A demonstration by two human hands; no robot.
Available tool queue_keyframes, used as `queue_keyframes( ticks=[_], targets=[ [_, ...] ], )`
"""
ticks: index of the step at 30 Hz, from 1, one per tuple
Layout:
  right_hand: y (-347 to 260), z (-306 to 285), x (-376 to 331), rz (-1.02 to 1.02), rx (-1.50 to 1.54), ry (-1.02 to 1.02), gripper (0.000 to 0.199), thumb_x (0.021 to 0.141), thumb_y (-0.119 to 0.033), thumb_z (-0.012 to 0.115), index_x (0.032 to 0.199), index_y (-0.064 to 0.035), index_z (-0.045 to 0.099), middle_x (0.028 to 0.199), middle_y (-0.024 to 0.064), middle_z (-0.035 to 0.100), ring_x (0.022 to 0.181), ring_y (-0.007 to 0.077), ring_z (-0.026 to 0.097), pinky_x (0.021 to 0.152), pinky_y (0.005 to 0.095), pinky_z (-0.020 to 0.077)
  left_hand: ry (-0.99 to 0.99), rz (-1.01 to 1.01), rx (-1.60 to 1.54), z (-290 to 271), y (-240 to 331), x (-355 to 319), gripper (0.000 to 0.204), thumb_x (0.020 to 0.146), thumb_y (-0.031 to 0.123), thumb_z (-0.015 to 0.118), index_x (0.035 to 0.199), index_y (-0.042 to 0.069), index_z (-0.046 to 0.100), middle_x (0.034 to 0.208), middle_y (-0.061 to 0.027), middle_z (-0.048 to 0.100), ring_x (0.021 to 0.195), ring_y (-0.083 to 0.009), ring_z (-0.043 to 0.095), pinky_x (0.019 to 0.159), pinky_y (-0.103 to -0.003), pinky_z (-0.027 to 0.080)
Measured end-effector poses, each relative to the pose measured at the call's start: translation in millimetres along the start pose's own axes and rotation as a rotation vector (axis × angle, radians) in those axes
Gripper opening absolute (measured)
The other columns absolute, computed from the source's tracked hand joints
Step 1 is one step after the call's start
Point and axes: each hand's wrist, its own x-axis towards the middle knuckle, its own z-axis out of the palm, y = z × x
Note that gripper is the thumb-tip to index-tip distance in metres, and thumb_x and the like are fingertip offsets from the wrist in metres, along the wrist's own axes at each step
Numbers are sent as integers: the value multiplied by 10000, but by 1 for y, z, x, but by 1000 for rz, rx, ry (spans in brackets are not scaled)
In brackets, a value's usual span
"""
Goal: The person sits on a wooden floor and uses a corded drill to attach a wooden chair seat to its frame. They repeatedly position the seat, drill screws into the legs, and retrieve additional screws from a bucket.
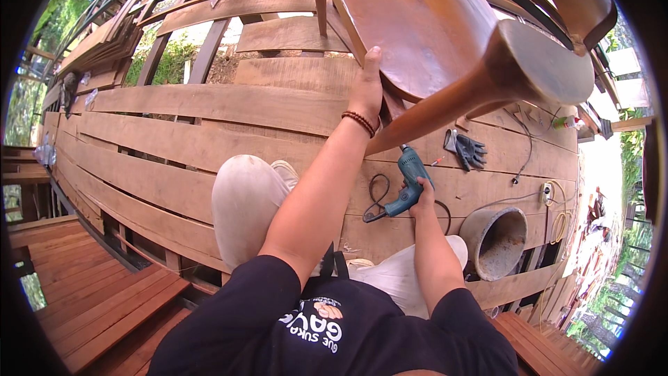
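The left hand braces the tipped chair overhead, while right-hand fingers wrap the teal drill (nose pointing up toward the chair leg).

Glossy, smooth varnished reddish-brown wooden chair, its round leg end dull and scuffed. Teal hard-plastic electric drill, slight sheen. Rough, matt, unfinished brown timber deck planks. Dark fabric work gloves. Dusty, matt grey bucket. Beaded brown bracelet.
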Motion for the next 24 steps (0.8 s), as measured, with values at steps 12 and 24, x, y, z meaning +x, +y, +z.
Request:
queue_keyframes(
  ticks=[12, 24],
  targets=[
    [-56, 26, -79, -228, -317, 232, 517, 950, -396, 613, 1348, -82, 513, 1232, 139, 629, 1162, 301, 593, 986, 446, 492, 109, -345, 472, -17, 59, 12, 575, 905, 485, 572, 1251, 25, 568, 1151, -98, 670, 975, -205, 662, 813, -340, 524],
    [-200, 315, -146, -574, -149, 662, 532, 1015, -295, 597, 1372, 66, 440, 1334, 171, 568, 1143, 269, 617, 955, 392, 529, 568, -164, 699, 36, 72, 79, 683, 889, 460, 733, 1252, -84, 534, 1223, -217, 645, 1126, -329, 634, 978, -395, 495]
  ],
)
